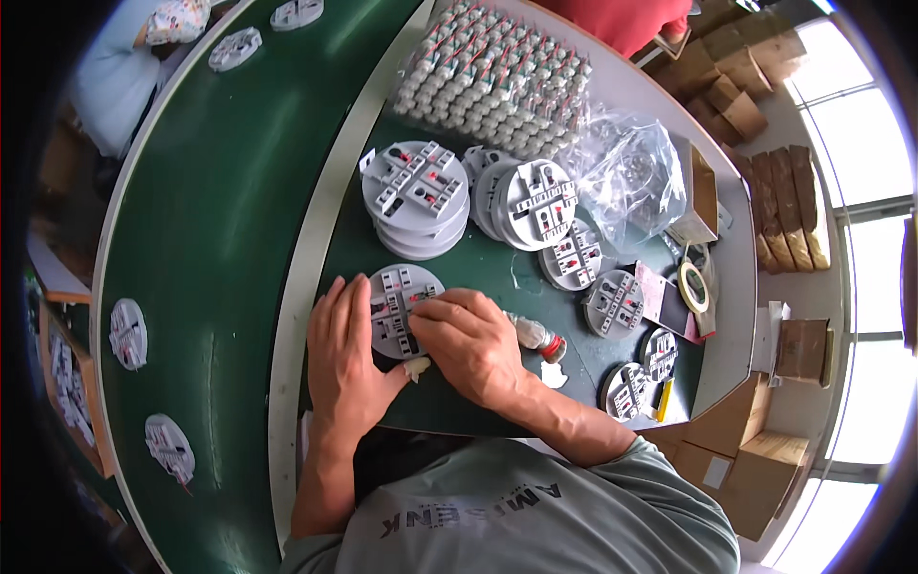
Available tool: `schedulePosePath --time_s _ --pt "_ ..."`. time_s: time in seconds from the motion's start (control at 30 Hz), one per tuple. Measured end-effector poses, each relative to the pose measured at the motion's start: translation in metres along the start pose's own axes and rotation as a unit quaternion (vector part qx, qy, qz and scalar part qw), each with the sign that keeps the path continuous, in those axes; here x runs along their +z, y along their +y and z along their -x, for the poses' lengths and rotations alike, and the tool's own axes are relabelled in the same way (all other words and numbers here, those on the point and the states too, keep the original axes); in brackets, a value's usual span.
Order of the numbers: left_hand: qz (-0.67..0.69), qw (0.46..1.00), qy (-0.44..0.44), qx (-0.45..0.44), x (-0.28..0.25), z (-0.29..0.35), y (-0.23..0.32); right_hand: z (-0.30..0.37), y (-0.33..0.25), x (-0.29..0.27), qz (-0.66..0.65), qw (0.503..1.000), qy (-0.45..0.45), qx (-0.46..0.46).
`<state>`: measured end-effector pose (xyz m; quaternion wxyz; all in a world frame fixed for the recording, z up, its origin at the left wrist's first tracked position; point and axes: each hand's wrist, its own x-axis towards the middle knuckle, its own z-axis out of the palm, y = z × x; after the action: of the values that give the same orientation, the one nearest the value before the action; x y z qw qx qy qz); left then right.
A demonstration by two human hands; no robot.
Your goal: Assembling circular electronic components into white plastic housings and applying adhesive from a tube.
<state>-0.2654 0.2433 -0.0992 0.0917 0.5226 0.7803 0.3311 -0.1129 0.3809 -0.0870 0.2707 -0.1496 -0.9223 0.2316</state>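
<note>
In the head view, the grey-white disc (pixel 392 314) being worked on lies on the green tabletop (pixel 426 409), in front of the person's chest and just nearer to them than a stack of similar discs (pixel 417 196). To do this step well, I would judge, the disc should be kept from sliding or turning by one hand while the other does the fine work on the small parts on its face, pressing straight down and lightly so that the red pieces are not bent. Keeping the fingertips off the neighbouring slots would also help, as the parts sit close together. The left hand (pixel 346 356) lies along the left edge of the disc, nearly flat, its fingers straight and close together and its thumb spread toward the near edge; a pale wrap (pixel 417 367) shows at the thumb tip. The right hand (pixel 469 344) is drawn in narrow, fingers bent and bunched over the right side of the disc; whether it pinches a small part cannot be told, as the knuckles hide the tips. The left forearm rises almost upright from below, while the right one slants in from the lower right.
</note>
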Motion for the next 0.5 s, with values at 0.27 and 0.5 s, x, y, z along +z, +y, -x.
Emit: schedulePosePath --time_s 0.27,0.5 --pt "-0.010 0.999 -0.031 -0.022 -0.004 -0.006 0.003 -0.083 0.044 -0.086 0.022 0.990 0.077 0.112" --pt "-0.010 1.000 -0.022 -0.005 0.002 -0.008 0.002 -0.183 0.226 -0.122 0.164 0.962 0.107 0.192"
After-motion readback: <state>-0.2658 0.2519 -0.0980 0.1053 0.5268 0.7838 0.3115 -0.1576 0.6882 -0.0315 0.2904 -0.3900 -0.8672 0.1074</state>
